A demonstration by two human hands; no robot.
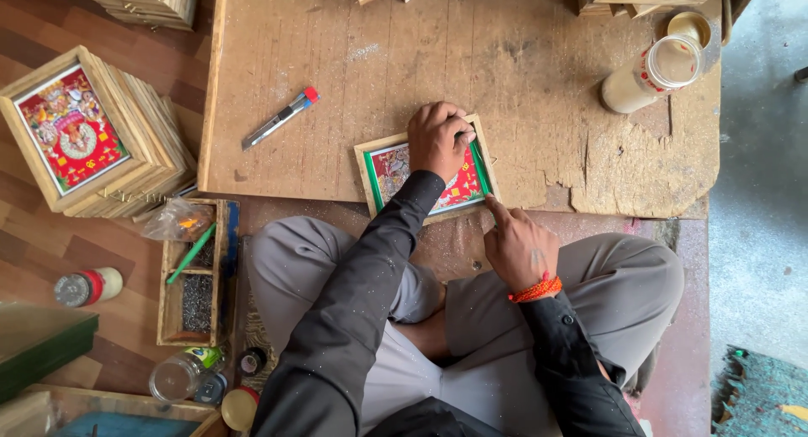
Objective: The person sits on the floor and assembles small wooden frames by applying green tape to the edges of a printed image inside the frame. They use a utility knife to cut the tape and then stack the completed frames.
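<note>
Framed picture [425, 180], small, with wooden edges, is seen lying flat at the near edge of a worn wooden board [337, 84]. It is pressed down by the left hand [439, 138], fingers curled on top; the right hand [520, 245] touches its lower right corner with one extended finger. It is judged light, stiff and perhaps fragile, best gripped by its wooden edges.

Floor: reddish-brown wood-pattern sheet [50, 260], grey concrete strip [757, 193] along one side. Low worn plywood board [353, 67] serves as the work surface, near edge chipped and flaking. Teal rug corner [762, 395] on the concrete. Light is soft, even daylight, no hard shadows.
</note>
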